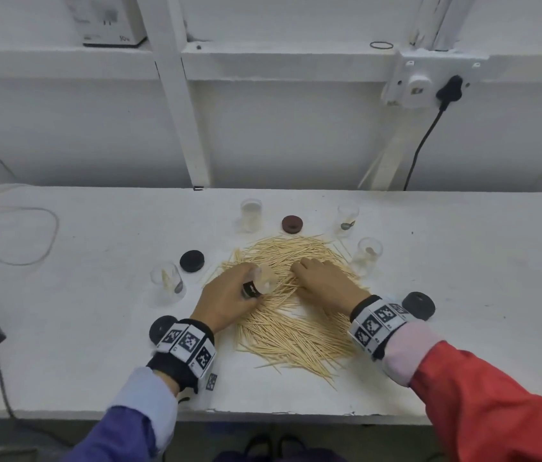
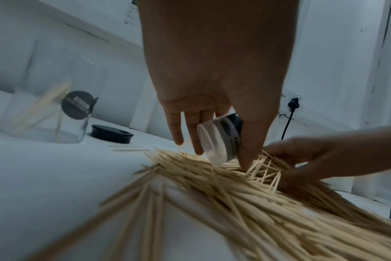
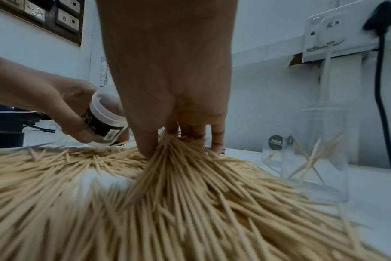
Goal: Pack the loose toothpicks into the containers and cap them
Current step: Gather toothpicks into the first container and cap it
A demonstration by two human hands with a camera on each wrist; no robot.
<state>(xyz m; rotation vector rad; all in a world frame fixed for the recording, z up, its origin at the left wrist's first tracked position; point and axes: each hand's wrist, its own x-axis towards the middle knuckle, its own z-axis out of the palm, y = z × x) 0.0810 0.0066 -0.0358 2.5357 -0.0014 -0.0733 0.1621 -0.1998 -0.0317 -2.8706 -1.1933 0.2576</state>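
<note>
White table, five containers, four caps

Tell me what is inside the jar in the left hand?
Nothing shows through the clear wall of the jar in the left hand. The fingers and black label cover part of its inside.

Head view looks down and forward from above onto the white table; both wrist views sit low and close, facing along the fingers toward the back wall, sharing the toothpick pile and the wall socket
</note>
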